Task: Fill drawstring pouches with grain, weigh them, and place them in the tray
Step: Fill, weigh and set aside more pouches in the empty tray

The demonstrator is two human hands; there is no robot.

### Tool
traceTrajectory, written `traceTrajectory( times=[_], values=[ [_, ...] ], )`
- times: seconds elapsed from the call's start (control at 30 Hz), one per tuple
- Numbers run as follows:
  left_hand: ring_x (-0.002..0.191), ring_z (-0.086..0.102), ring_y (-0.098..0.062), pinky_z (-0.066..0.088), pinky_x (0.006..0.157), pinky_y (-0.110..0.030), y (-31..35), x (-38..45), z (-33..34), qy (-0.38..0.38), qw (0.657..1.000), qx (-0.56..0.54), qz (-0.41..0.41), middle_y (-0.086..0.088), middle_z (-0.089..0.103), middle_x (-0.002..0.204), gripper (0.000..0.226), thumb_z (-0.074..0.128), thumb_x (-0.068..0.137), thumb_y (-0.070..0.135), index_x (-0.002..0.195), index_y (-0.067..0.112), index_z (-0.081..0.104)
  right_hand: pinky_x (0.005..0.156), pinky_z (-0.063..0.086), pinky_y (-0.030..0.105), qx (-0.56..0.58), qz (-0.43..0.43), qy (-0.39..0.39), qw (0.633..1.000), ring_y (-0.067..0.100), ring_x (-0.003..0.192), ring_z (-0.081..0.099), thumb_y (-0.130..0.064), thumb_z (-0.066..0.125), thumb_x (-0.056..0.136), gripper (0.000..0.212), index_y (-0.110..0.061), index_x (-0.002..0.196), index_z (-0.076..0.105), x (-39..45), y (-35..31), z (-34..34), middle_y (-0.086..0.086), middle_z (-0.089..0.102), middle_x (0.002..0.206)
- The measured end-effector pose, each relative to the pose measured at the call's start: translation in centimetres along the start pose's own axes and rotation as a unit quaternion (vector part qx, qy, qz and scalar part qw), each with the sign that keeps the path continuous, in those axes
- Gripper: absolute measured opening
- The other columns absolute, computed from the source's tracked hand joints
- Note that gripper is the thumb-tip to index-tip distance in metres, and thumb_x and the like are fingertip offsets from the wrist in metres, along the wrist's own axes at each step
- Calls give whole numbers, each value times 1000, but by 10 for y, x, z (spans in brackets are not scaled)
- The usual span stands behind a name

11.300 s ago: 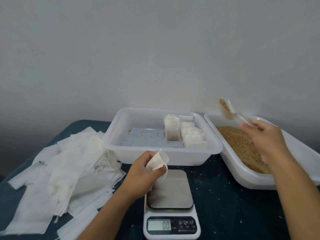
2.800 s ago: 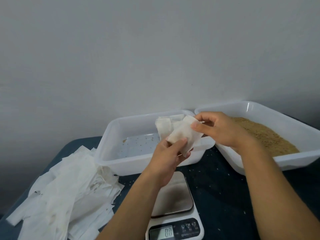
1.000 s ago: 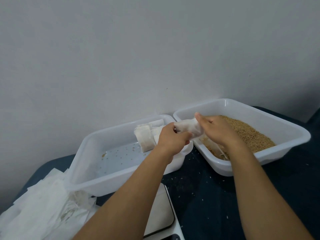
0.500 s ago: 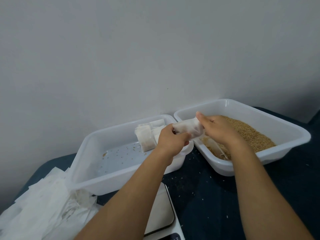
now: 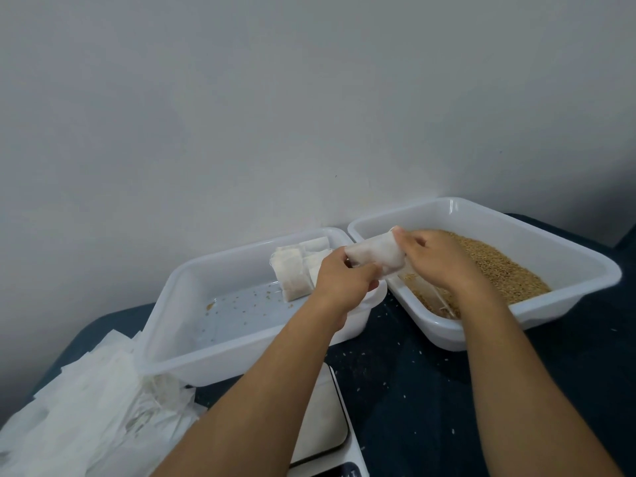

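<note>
Both hands hold one white drawstring pouch in the air above the gap between the two tubs. My left hand grips its near end. My right hand pinches its far end over the grain tub, which holds brown grain and a clear scoop. The white tray on the left holds several filled pouches at its back right, with loose grains on its floor.
A kitchen scale sits under my left forearm at the table's near edge, its display cut off. A heap of flat white pouches lies at the left. Scattered grains dot the dark table. A wall stands close behind.
The pouch has shifted slightly up and right between my hands, my right hand sliding along its end. Earlier, my right hand held a scoop of grain while my left hand held the pouch over the scale.
</note>
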State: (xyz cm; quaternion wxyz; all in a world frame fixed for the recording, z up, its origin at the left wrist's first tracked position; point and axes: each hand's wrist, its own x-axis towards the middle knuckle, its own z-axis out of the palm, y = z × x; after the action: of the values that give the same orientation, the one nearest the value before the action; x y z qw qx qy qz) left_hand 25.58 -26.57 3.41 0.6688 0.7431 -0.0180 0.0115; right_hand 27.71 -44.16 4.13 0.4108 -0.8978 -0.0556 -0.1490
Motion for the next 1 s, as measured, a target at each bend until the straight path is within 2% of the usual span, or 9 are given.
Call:
traceTrajectory(
  times=[0.17, 0.3, 0.37, 0.5, 0.63, 0.73, 0.83, 0.93, 1.0],
  values=[
    [90, 70, -17, 61, 81, -26, 1, -9, 1, 0, 993, -119, -20, -14, 72, 111, 29, 71, 91, 4, 119, 6, 66, 69, 46, 31, 133, -42, -16, 990, 2, 66, 59, -38, 60, 100, 25, -25, 80, 69, -2, -8, -2, -13, 67, 73],
    [85, 61, -19, 56, 86, -34, 0, -26, -1, -26, 988, -153, -1, -11, 66, 94, 32, 70, 92, 3, 123, 3, 62, 79, 52, 31, 165, -94, -4, 982, 1, 80, 66, -30, 65, 99, 15, -27, 86, 72, -7, -24, -1, -16, 73, 85],
    [90, 65, -22, 58, 91, -37, -2, -37, -6, -30, 987, -157, 5, -15, 69, 99, 35, 73, 90, 5, 123, 6, 63, 78, 52, 29, 163, -113, -5, 980, 2, 83, 67, -33, 67, 98, 12, -29, 88, 73, -11, -35, -1, -15, 74, 88],
    [84, 70, -11, 59, 77, -25, -12, -59, -24, -9, 997, -66, 37, 0, 76, 97, 34, 82, 82, 14, 113, 20, 68, 85, 56, 33, 136, -165, -45, 976, 2, 98, 68, -36, 74, 92, 2, -36, 92, 72, -23, -57, -7, -17, 74, 102],
    [91, 74, -13, 61, 79, -27, -21, -81, -45, 6, 998, -20, 66, 3, 77, 97, 32, 82, 83, 18, 112, 25, 70, 81, 52, 23, 117, -219, -103, 963, 0, 100, 66, -36, 80, 88, 12, -40, 94, 70, -37, -79, -3, -23, 71, 107],
    [94, 73, -8, 60, 77, -23, -29, -96, -60, 18, 996, -14, 81, 8, 77, 101, 31, 83, 85, 25, 113, 30, 70, 82, 52, 13, 146, -229, -140, 952, -1, 104, 67, -37, 80, 89, 31, -44, 116, 67, -46, -90, 7, -23, 70, 112],
    [95, 74, -8, 59, 76, -22, -38, -111, -77, 43, 995, -35, 88, 8, 78, 103, 31, 84, 83, 29, 111, 34, 71, 86, 51, 9, 185, -178, -156, 954, -6, 107, 66, -49, 75, 88, 48, -42, 133, 60, -58, -89, 26, -27, 70, 114],
    [96, 74, -10, 59, 76, -20, -45, -122, -92, 58, 993, -27, 103, 7, 78, 104, 35, 84, 81, 31, 113, 33, 71, 86, 56, 22, 173, -149, -183, 956, -2, 97, 70, -43, 72, 93, 21, -35, 112, 72, -71, -84, 54, -23, 75, 102],
    [98, 74, -9, 58, 78, -20, -50, -128, -101, 56, 993, -10, 103, 8, 78, 106, 37, 85, 82, 30, 115, 33, 70, 72, 52, 19, 139, -169, -173, 960, -2, 77, 67, -35, 72, 95, 6, -36, 90, 75, -79, -82, 66, -19, 74, 84]
  ],
)
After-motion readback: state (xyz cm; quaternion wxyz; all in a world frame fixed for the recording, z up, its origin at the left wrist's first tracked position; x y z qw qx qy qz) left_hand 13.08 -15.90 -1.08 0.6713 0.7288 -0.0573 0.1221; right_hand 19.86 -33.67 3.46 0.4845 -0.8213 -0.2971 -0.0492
